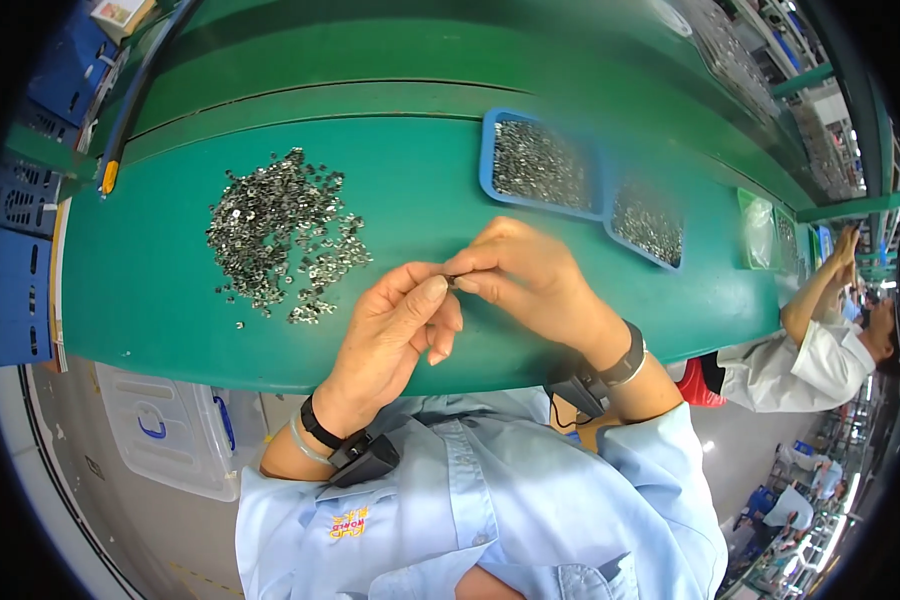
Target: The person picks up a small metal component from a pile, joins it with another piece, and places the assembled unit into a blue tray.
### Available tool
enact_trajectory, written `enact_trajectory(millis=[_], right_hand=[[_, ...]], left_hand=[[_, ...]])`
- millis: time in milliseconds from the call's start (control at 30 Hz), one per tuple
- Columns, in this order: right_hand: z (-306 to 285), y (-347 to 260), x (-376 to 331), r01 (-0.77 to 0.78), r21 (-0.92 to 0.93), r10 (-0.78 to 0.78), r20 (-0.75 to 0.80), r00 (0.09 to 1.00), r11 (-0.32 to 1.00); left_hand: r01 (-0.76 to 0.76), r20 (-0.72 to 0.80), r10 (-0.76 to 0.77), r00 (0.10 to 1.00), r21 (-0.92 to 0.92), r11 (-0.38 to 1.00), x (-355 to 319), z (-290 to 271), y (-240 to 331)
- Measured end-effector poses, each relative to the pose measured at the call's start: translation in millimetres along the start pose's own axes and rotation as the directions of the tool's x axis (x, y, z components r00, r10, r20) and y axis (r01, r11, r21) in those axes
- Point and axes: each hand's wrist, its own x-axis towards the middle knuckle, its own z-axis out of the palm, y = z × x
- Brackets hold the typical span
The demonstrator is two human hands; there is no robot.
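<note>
Both my hands meet over the front of the green table, fingertips together. My left hand [400, 320] pinches a tiny dark metal part [451, 281] between thumb and forefinger. Thumb and forefinger of my right hand [525, 268] close on the same part from the other side; its exact kind is too small to make out. To the left, a loose heap of small shiny metal pieces [275, 225] is spread on the tabletop. Beyond my right hand stand two blue trays, a farther tray [487, 160] and a nearer tray [642, 252], both filled with similar small metal pieces.
A green tray [745, 215] with a clear bag sits at the table's right end, near another person [810, 360] in white. Blue crates [15, 290] line the left side. Below the table's front edge is a clear plastic box [165, 430]. A raised green ledge [370, 100] runs behind.
</note>
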Motion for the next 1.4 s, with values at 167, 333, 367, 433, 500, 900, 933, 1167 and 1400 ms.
enact_trajectory(millis=[167,333,367,433,500,900,933,1167,1400], right_hand=[[1.4,7.1,-23.2,0.008,0.006,-0.007,-0.138,0.990,1.000],[6.7,6.4,-33.3,0.042,-0.153,-0.080,-0.248,0.965,0.987],[6.9,6.5,-34.3,0.071,-0.218,-0.128,-0.256,0.958,0.973],[6.7,7.9,-36.0,0.066,-0.225,-0.124,-0.252,0.960,0.972],[6.5,9.0,-37.1,0.057,-0.246,-0.118,-0.241,0.963,0.968],[11.8,8.3,-37.8,0.071,-0.275,-0.168,-0.348,0.922,0.959],[10.8,7.8,-38.0,0.070,-0.275,-0.168,-0.350,0.922,0.959],[4.8,8.9,-38.5,0.154,-0.367,-0.270,-0.292,0.918,0.918],[10.2,9.5,-42.7,0.103,-0.284,-0.197,-0.330,0.923,0.953]], left_hand=[[0.021,0.059,-0.022,0.998,0.025,0.999,5.3,4.8,-13.2],[0.019,0.031,-0.020,0.999,0.028,0.999,7.3,11.5,-19.5],[0.015,0.024,-0.016,1.000,0.033,0.999,7.3,12.2,-20.6],[0.008,0.004,-0.008,1.000,0.058,0.998,7.0,13.0,-22.4],[-0.007,-0.031,0.010,0.999,0.104,0.995,6.8,13.8,-23.5],[0.025,0.001,-0.025,1.000,0.042,0.999,10.3,17.6,-17.6],[0.026,0.002,-0.026,1.000,0.043,0.999,10.2,17.2,-17.8],[0.005,0.014,-0.005,1.000,-0.004,1.000,10.0,18.3,-20.1],[0.000,0.021,0.002,1.000,-0.060,0.998,10.4,20.2,-23.0]])
